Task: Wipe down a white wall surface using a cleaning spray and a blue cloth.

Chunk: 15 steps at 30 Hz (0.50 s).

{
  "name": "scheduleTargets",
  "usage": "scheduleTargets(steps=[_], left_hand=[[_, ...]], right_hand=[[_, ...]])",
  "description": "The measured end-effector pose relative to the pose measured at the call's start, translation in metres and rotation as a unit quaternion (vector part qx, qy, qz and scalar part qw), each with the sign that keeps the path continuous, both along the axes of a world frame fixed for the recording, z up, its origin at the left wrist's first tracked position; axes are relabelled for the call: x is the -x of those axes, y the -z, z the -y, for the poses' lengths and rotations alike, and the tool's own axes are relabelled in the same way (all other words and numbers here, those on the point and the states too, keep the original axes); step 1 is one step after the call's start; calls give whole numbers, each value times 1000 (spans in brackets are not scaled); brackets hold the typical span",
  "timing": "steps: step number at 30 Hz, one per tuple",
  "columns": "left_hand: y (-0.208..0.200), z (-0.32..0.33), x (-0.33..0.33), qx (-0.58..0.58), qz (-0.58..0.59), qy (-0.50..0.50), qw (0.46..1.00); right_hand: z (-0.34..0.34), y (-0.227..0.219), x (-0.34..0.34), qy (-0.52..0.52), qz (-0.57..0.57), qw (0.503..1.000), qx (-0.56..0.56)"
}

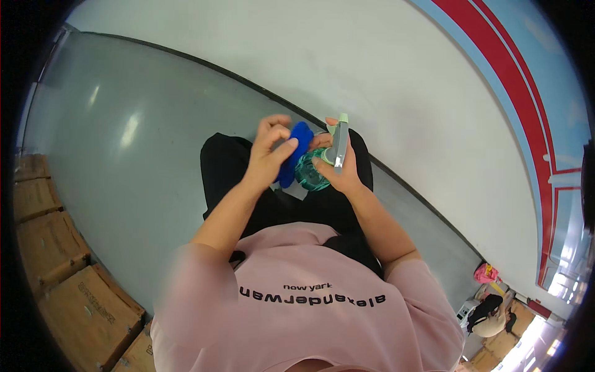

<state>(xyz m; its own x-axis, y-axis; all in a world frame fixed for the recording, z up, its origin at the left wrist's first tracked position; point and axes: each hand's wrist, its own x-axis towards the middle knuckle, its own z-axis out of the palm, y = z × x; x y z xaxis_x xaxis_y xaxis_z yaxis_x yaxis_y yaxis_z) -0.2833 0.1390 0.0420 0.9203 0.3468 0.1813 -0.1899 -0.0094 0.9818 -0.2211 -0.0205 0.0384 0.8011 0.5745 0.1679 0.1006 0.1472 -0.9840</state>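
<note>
My left hand [265,158] pinches a bright blue cloth [301,132] between thumb and fingers. The cloth hangs in folds against the side of a spray bottle [310,173], whose body is clear green. My right hand [347,175] grips this bottle by its neck, just under a grey trigger head [340,146] with a pale green tip. Both hands are close together above my lap, over my black trousers [224,167]. The cloth hides part of the bottle, and I cannot make out whether the two touch.
Brown boxes [87,310] line the left side of the grey floor [142,155]. A white wall [396,80] with a dark base strip runs diagonally ahead and to the right, with red and blue bands [496,62]. A pink item [486,273] lies at lower right.
</note>
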Motion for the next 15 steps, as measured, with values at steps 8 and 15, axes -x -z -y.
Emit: scheduleTargets(steps=[8,15], left_hand=[[14,-45,-67,59,5,-34,998],[93,-89,-144,467,-213,-41,858]], right_hand=[[-17,56,-28,-66,-21,994,89],[-41,88,-53,-49,-105,989,91]])
